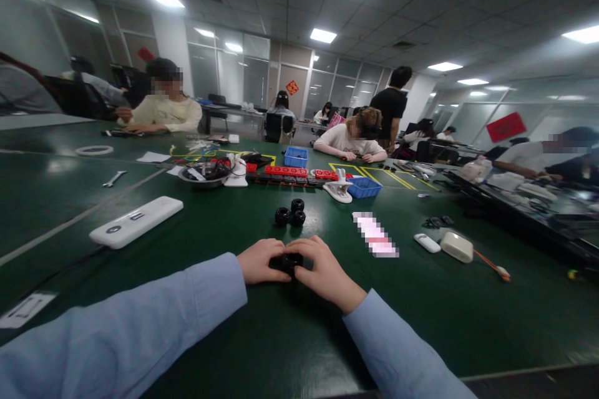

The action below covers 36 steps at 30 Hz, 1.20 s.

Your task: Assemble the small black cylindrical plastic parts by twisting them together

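Note:
My left hand (262,262) and my right hand (322,271) meet at the middle of the green table (224,324). Between them they grip a small black wheel (287,260), partly covered by my fingers. Thumb and fingers of each hand curl round it from either side. Just beyond my fingertips, three similar black wheels stand close together: one at the left (282,217), one at the back (297,205) and one at the right (298,219).
A white power strip (135,222) lies left, a wrench (115,179) behind it. A phone (375,235) and a white case (456,247) lie right. Beyond stand a bowl (206,182), red blocks (285,171), a white clamp (339,188) and a blue bin (364,187). People sit around.

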{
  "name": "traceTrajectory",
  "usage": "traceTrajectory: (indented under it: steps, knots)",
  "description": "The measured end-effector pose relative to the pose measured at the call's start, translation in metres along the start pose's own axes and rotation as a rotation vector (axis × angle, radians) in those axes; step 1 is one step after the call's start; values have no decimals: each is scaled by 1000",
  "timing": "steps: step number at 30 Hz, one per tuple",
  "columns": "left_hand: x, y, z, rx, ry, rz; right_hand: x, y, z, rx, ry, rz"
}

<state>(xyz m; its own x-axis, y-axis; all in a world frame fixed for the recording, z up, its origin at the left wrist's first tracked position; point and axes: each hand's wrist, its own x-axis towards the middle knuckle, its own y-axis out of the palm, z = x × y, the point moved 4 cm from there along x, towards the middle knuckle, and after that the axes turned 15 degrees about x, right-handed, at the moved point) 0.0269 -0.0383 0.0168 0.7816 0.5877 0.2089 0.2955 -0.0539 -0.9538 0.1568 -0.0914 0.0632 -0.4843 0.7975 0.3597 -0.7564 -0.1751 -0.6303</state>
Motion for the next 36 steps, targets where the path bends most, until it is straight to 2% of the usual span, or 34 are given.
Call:
traceTrajectory:
  steps: [10, 17, 25, 30, 32, 36]
  knots:
    - [1, 0, -1, -28, 8, -16, 5, 9, -6, 0, -35, -87]
    - [1, 0, 0, -10, -20, -15, 5, 11, -5, -46, -62, -88]
    - [2, 0, -1, 38, -33, -11, 0, 17, -1, -171, -159, -81]
    - [1, 0, -2, 19, 25, -13, -8, 8, 12, -157, -206, -180]
    - [0, 0, -1, 6, 34, -15, -9, 3, 14, -134, -176, -243]
    - [0, 2, 1, 9, 16, -12, -7, -5, 8, -192, 1, -328]
